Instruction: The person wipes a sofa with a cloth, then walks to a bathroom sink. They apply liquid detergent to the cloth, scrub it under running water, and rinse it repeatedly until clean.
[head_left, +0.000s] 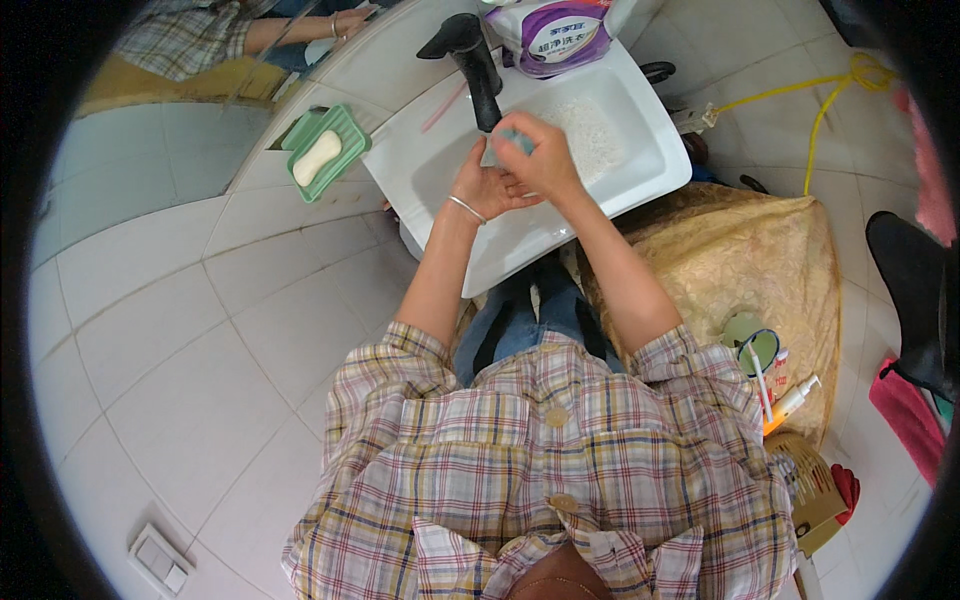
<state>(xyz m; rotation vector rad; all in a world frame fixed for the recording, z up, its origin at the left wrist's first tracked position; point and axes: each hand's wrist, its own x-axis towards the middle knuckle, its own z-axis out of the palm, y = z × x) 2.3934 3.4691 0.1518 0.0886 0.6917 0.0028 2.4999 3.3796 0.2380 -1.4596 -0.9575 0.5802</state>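
Note:
Both hands are over a white ceramic washbasin (645, 142). My left hand (491, 187), with a silver bangle at its wrist, is held palm up with fingers spread, just below the black faucet (480, 75). My right hand (536, 150) is closed around a small blue-green object (517, 140), mostly hidden by the fingers, and lies close over the left palm. Foamy, bubbly water (585, 142) shows in the bowl to the right. A pinkish strip (444, 106) lies on the basin's rim left of the faucet.
A cream soap bar (316, 158) sits in a green soap dish (341, 154) left of the basin. A purple and white detergent bag (559, 37) stands behind it. To the right are a cloth-covered surface (720, 247) with a round mirror (759, 352) and pump bottle (791, 405), and a yellow cord (814, 135).

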